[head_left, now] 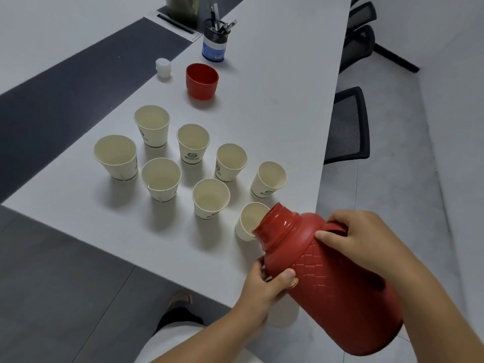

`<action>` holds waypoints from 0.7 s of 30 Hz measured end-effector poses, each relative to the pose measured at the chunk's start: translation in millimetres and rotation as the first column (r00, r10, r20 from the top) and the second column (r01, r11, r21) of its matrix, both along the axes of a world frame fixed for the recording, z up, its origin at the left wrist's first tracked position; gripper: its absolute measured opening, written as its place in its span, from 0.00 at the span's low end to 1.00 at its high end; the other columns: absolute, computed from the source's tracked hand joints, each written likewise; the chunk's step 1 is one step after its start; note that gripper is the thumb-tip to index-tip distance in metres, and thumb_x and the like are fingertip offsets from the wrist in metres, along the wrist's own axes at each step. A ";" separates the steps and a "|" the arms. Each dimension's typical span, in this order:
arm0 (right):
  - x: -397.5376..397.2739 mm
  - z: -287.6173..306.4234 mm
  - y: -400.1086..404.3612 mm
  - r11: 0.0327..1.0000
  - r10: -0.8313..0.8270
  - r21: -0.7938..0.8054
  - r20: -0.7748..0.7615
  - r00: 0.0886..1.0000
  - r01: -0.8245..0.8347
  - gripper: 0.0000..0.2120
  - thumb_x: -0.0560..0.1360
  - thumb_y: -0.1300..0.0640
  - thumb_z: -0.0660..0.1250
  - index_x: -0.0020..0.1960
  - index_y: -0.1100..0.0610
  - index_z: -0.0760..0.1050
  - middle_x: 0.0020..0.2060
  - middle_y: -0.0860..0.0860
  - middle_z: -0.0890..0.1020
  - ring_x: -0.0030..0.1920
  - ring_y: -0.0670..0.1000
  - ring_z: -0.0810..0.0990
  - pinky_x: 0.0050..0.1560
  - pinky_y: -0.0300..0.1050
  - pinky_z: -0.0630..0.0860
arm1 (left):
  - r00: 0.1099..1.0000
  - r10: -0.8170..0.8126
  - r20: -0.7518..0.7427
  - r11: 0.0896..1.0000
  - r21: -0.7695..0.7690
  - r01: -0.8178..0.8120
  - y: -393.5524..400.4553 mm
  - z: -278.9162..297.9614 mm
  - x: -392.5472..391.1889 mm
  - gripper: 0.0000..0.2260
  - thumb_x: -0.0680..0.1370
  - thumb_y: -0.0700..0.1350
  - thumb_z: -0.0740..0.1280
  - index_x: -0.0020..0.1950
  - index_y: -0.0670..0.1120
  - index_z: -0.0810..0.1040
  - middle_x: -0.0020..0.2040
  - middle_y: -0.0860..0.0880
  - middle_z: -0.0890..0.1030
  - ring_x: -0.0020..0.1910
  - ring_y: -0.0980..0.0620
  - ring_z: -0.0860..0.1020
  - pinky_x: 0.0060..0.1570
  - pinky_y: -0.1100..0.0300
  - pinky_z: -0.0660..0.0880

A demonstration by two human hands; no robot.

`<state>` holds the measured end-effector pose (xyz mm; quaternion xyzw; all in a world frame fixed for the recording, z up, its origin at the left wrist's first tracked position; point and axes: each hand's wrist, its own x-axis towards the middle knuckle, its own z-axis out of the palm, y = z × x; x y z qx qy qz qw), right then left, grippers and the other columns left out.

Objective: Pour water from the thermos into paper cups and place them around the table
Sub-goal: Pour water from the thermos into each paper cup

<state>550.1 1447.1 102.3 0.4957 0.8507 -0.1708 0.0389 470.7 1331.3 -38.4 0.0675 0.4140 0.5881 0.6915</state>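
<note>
The red thermos (332,281) was tipped over, with its open mouth right above the paper cup (248,222) nearest to it. It looked like water was about to go into that cup, though no water could be seen coming out. The right hand (358,239) was curled around the handle on top of the thermos, likely to carry the weight. The left hand (264,286) held the thermos from below, near its neck, with the thumb pressed on the side, most likely to keep the mouth steady so nothing would spill.

Seven more paper cups (210,196) stood upright in two rows past the thermos mouth, close together but apart. That way the thermos could go from one to the next. It was hard to tell if any had water yet.

Farther from the thermos, past the cups, stood the red lid cup (201,81) and a small white stopper (163,68), taken off so the water could pour. Beyond them was a pen holder (214,44).

The table (275,113) was long and pale grey, with a dark strip along its middle. Black mesh chairs (348,127) stood at its far edge, on a grey floor
</note>
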 end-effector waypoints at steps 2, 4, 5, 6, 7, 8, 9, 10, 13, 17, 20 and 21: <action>-1.9 1.5 0.7 1.000 -0.001 0.001 0.018 1.000 0.000 0.12 0.70 0.50 0.67 0.39 0.60 0.77 0.34 0.53 0.80 0.36 0.49 0.76 0.35 0.40 0.68 | 1.000 -0.002 0.010 1.000 0.003 0.002 0.5 1.1 0.2 0.25 0.61 0.45 0.71 0.57 0.46 0.70 0.51 0.45 0.79 0.43 0.55 0.81 0.42 0.62 0.79; -4.3 3.0 1.7 1.000 0.000 0.002 0.034 0.999 0.000 0.12 0.70 0.50 0.67 0.40 0.60 0.77 0.35 0.53 0.81 0.37 0.49 0.76 0.37 0.42 0.69 | 1.000 -0.002 0.019 1.000 0.005 0.001 1.0 2.4 0.6 0.24 0.62 0.45 0.70 0.56 0.46 0.70 0.51 0.45 0.79 0.42 0.55 0.81 0.42 0.62 0.79; -5.4 3.6 2.2 1.000 -0.001 0.001 0.039 0.999 0.000 0.11 0.70 0.50 0.67 0.40 0.59 0.77 0.35 0.53 0.81 0.37 0.50 0.76 0.38 0.44 0.70 | 1.000 0.000 0.024 1.000 0.006 0.000 1.3 3.1 0.6 0.24 0.62 0.45 0.70 0.56 0.46 0.70 0.52 0.45 0.78 0.43 0.55 0.81 0.41 0.62 0.79; -6.2 4.1 2.6 1.000 -0.001 0.000 0.042 0.999 0.001 0.11 0.70 0.50 0.67 0.40 0.59 0.77 0.35 0.53 0.81 0.37 0.50 0.77 0.38 0.45 0.70 | 1.000 0.003 0.031 1.000 0.006 -0.003 1.6 3.8 0.8 0.23 0.62 0.45 0.70 0.56 0.46 0.70 0.53 0.45 0.78 0.44 0.54 0.81 0.41 0.63 0.79; -6.7 4.6 3.0 1.000 -0.001 -0.002 0.046 0.999 0.002 0.11 0.70 0.50 0.67 0.40 0.59 0.78 0.36 0.53 0.81 0.37 0.50 0.77 0.39 0.45 0.71 | 0.999 0.006 0.038 1.000 0.006 -0.006 1.9 4.5 1.0 0.23 0.62 0.45 0.70 0.55 0.46 0.70 0.53 0.45 0.78 0.43 0.54 0.81 0.41 0.63 0.79; -7.3 5.1 3.3 1.000 -0.002 -0.003 0.050 0.999 0.002 0.11 0.70 0.50 0.67 0.41 0.59 0.78 0.36 0.53 0.81 0.38 0.50 0.77 0.39 0.46 0.71 | 0.999 0.009 0.044 1.000 0.006 -0.009 2.0 4.7 1.1 0.23 0.62 0.45 0.70 0.55 0.46 0.70 0.53 0.45 0.78 0.43 0.55 0.81 0.41 0.63 0.79; -7.8 5.6 3.7 1.000 -0.001 -0.004 0.053 0.999 0.001 0.11 0.70 0.50 0.67 0.41 0.60 0.78 0.36 0.53 0.81 0.38 0.51 0.77 0.40 0.46 0.72 | 0.999 0.009 0.050 1.000 0.006 -0.009 2.2 4.9 1.4 0.23 0.62 0.45 0.70 0.55 0.46 0.70 0.52 0.45 0.78 0.42 0.55 0.81 0.41 0.62 0.80; -8.6 6.0 4.1 1.000 0.000 -0.005 0.056 0.998 0.000 0.11 0.70 0.50 0.67 0.41 0.60 0.78 0.37 0.53 0.81 0.39 0.51 0.77 0.41 0.47 0.72 | 0.998 0.008 0.058 1.000 0.007 -0.009 2.1 5.1 1.4 0.22 0.62 0.44 0.70 0.55 0.45 0.70 0.52 0.45 0.79 0.41 0.56 0.81 0.41 0.62 0.80; -11.1 6.8 5.4 1.000 0.007 -0.006 0.065 0.998 -0.006 0.11 0.70 0.51 0.68 0.42 0.59 0.78 0.37 0.53 0.81 0.39 0.51 0.77 0.42 0.47 0.72 | 0.997 0.007 0.081 1.000 0.010 -0.008 2.5 5.4 1.4 0.22 0.63 0.44 0.70 0.55 0.45 0.70 0.52 0.45 0.79 0.41 0.55 0.82 0.42 0.62 0.80; -12.9 7.0 7.3 1.000 0.012 -0.011 0.067 0.998 -0.011 0.10 0.70 0.51 0.68 0.41 0.58 0.78 0.37 0.52 0.81 0.38 0.50 0.76 0.41 0.47 0.72 | 0.996 0.007 0.086 1.000 0.016 -0.009 3.6 5.8 1.0 0.22 0.63 0.45 0.70 0.55 0.45 0.70 0.49 0.46 0.79 0.39 0.57 0.82 0.40 0.62 0.79; -12.5 7.1 8.6 1.000 0.015 -0.014 0.067 0.998 -0.014 0.10 0.70 0.51 0.68 0.41 0.58 0.78 0.36 0.53 0.81 0.39 0.51 0.77 0.41 0.48 0.73 | 0.996 0.006 0.083 1.000 0.012 -0.007 4.2 5.5 1.0 0.22 0.63 0.45 0.70 0.54 0.46 0.70 0.50 0.46 0.79 0.40 0.56 0.82 0.41 0.62 0.79; -12.3 7.1 9.0 1.000 0.017 -0.014 0.068 0.998 -0.016 0.10 0.69 0.51 0.68 0.40 0.58 0.78 0.36 0.53 0.81 0.39 0.51 0.77 0.42 0.48 0.73 | 0.997 0.006 0.081 1.000 0.011 -0.007 4.5 5.0 1.1 0.22 0.63 0.45 0.70 0.54 0.46 0.70 0.51 0.46 0.79 0.41 0.56 0.82 0.41 0.62 0.79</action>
